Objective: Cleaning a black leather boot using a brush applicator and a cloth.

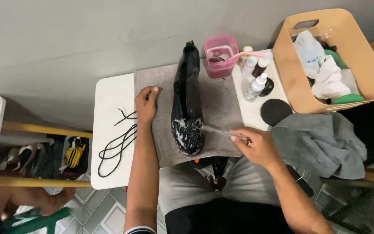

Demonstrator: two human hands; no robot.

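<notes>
black boot (188, 104) | glossy, toe soapy | lying on grey mat | brush (218, 130) at toe

Bare mat (221, 104) right of the boot (188, 104) lies open; bottles (256, 78) and pink tub (220, 56) crowd behind.

Single head view, looking steeply down from above onto white table (109, 91) against grey wall, close; hands at arm's reach, own lap at bottom edge.
</notes>
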